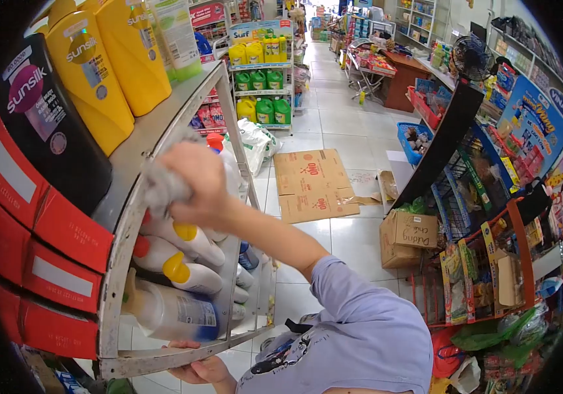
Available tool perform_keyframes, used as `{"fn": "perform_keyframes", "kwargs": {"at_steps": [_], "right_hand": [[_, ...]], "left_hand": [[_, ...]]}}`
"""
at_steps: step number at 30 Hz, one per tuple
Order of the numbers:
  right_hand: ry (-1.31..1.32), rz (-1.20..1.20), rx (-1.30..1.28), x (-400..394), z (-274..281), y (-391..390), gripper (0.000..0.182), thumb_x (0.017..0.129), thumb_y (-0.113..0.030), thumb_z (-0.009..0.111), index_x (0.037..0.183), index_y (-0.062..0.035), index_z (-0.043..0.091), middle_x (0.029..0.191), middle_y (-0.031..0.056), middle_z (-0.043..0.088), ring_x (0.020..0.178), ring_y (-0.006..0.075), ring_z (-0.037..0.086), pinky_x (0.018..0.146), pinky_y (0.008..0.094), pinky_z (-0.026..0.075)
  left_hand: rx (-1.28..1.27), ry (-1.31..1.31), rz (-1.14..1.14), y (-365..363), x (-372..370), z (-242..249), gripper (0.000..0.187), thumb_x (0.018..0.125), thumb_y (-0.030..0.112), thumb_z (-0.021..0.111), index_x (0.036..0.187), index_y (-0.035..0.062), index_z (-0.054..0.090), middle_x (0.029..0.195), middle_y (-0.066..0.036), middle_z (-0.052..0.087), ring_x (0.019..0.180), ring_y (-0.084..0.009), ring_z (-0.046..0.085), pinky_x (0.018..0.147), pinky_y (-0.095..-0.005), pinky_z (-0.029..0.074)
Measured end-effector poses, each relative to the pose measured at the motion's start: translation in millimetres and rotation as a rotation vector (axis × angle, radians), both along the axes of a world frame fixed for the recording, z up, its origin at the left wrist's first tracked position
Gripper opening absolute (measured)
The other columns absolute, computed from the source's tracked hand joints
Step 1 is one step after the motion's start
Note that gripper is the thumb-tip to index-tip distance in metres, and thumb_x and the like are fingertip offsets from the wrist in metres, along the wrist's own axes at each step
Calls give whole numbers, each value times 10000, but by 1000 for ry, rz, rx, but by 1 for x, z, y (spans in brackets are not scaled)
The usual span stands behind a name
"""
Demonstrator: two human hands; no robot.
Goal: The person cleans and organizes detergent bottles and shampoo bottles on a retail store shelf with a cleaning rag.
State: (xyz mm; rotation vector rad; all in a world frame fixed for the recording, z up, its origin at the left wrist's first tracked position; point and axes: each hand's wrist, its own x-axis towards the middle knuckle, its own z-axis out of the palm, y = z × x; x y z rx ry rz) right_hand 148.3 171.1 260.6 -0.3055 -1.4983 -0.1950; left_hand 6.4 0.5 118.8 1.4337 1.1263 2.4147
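My right hand, smeared by motion, is closed around a crumpled grey cloth at the upright front edge of a metal shelf rack. At the lower rail of the rack, my left hand wraps around the metal, fingers above it and palm below. Just above that hand lies a pump bottle with a blue base. White bottles with yellow caps are on the same level, below my right hand. On the upper level stand a black Sunsilk bottle and yellow Sunsilk bottles.
Red boxes are stacked at the rack's left. A flattened Omo carton lies on the tiled aisle floor. A display of detergent bottles stands beyond. To the right are a cardboard box and wire racks of packets.
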Motion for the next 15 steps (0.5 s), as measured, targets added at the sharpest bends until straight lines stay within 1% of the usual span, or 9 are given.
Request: {"fn": "perform_keyframes", "kwargs": {"at_steps": [2,3,4,6,9,10,12,14,15], "right_hand": [[168,-38,-17,13,1,28,244,498,-5,459,736,5,511,640,107,517,567,235,507,544,289,405],[234,-62,-96,20,-2,49,240,515,11,438,744,9,511,645,110,521,569,225,509,543,279,405],[297,-87,-176,27,-3,69,239,532,26,417,751,13,511,651,114,525,571,215,511,543,269,404],[351,-2,-240,39,6,86,253,554,50,376,766,17,510,662,118,531,570,201,508,540,264,402],[390,-4,-253,34,7,84,249,551,32,392,771,12,509,635,115,518,557,204,498,527,268,397],[389,-1,-253,30,8,73,249,551,32,392,771,12,509,635,115,518,557,204,498,527,268,397],[258,5,-167,15,3,40,241,497,-51,472,733,-5,490,657,146,509,617,308,498,568,330,398],[131,16,-41,4,0,19,268,467,-74,491,728,-14,496,662,134,509,618,299,500,576,343,397],[130,16,-41,4,1,12,268,467,-74,491,728,-14,496,662,134,509,618,299,500,576,343,397]], "left_hand": [[-39,1,17,-1,1,1,571,645,220,397,1092,-87,219,823,-188,389,560,-175,374,555,-278,315],[-42,1,24,-2,1,1,571,645,220,397,1092,-87,219,823,-188,389,560,-175,374,555,-278,315],[-33,-25,-35,-3,1,0,521,653,192,367,1086,-65,228,848,-173,388,598,-163,381,592,-276,323],[-29,-55,-92,-3,1,-2,475,662,164,337,1079,-42,237,873,-159,387,637,-152,388,629,-274,331],[14,-35,-101,-2,0,-2,463,673,159,328,1084,-30,233,874,-164,386,636,-153,390,620,-262,333],[19,-14,-117,-2,0,-1,458,680,156,327,1091,-20,231,880,-169,385,638,-156,393,619,-257,334],[31,9,-128,-1,0,-1,453,687,154,326,1098,-10,228,886,-174,385,641,-159,395,618,-252,334],[-2,-121,-21,1,2,-3,604,647,224,406,1119,-84,189,834,-179,405,584,-173,375,534,-250,323],[-2,-122,-21,1,4,-1,604,647,224,406,1119,-84,189,834,-179,405,584,-173,375,534,-250,323]]}}
